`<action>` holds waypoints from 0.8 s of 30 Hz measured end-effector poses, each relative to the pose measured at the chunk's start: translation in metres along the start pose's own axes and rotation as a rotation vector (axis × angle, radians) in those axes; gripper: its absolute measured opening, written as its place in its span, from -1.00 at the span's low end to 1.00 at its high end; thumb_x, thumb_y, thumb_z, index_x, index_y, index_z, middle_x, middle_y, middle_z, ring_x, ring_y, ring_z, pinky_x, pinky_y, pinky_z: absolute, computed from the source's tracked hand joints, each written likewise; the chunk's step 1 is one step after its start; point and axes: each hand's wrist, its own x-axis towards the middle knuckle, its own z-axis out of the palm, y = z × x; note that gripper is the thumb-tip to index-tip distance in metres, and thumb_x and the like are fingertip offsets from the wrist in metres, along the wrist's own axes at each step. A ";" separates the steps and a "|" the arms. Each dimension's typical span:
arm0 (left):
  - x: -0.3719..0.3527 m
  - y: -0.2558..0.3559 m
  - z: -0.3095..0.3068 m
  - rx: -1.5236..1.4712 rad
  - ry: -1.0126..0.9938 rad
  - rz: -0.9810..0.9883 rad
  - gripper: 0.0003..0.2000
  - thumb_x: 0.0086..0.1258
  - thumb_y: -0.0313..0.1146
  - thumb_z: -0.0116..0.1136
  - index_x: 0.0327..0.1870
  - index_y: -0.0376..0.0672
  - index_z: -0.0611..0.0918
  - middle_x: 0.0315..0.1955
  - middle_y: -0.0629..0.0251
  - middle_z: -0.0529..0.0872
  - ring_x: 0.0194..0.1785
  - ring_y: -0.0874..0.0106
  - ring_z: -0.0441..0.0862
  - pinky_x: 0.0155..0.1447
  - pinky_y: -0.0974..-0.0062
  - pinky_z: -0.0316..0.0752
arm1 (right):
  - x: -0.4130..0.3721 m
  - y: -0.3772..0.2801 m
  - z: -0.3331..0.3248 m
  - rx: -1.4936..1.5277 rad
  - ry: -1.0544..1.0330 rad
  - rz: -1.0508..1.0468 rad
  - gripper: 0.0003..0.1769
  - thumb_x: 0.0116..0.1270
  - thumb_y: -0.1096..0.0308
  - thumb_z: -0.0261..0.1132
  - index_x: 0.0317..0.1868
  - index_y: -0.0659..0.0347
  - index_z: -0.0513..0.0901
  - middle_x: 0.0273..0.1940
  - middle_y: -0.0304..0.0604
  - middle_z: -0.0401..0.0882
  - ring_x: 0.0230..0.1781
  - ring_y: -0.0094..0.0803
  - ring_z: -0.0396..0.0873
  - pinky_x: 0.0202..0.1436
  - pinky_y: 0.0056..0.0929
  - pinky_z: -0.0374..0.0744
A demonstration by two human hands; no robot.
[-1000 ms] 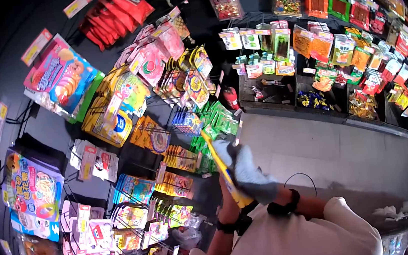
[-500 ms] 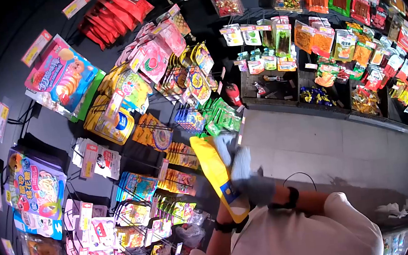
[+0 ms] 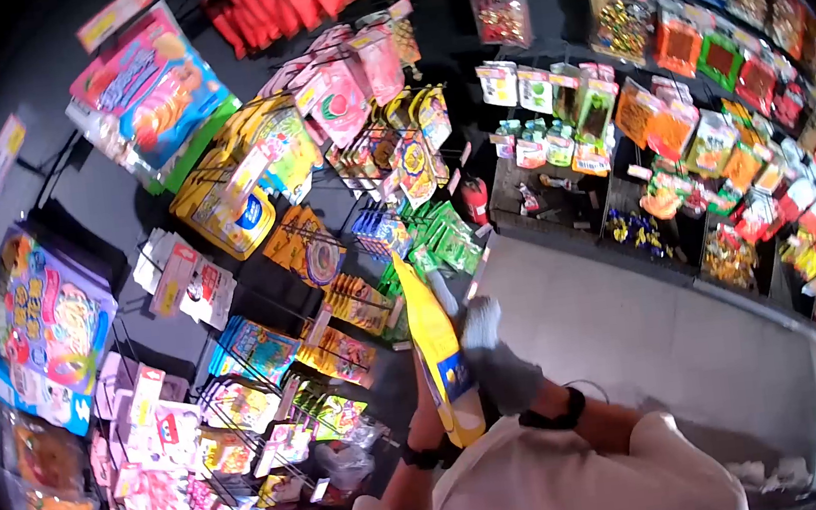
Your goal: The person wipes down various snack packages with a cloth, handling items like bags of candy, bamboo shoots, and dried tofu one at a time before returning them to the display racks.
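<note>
A long yellow bag with a blue patch [image 3: 433, 338] stands nearly upright in front of my body. My left hand [image 3: 442, 293], in a grey glove, is mostly hidden behind the bag, with fingertips showing past its upper right edge; it grips the bag. My right hand [image 3: 503, 360], also gloved in grey, is closed at the bag's right edge, its fingers pressed together. Both wrists wear black bands. Just beyond the bag hang green packets [image 3: 448, 238], and orange packets [image 3: 339, 356] hang to its left.
Hooks with snack bags, such as a purple marshmallow bag [image 3: 58, 315], fill the left wall. A red fire extinguisher [image 3: 475, 200] stands at the corner. Dark bins [image 3: 549, 209] and more hanging packets line the back right. Grey tiled floor [image 3: 575, 306] lies to the right.
The view has shifted and turned a little. The yellow bag stands more upright and narrower to the eye, and my right hand's fingers have moved lower along its edge.
</note>
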 end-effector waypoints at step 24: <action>0.073 0.143 0.037 1.182 0.847 1.343 -0.89 0.41 -0.55 -0.02 -0.14 -0.40 0.49 -0.64 -0.08 0.52 -0.59 -0.06 0.51 -0.53 0.19 0.30 | 0.182 0.111 0.028 0.341 -0.092 0.015 -0.51 0.58 0.13 -0.09 0.33 0.28 0.27 0.16 -0.16 0.39 0.13 -0.39 0.41 0.31 -0.36 0.39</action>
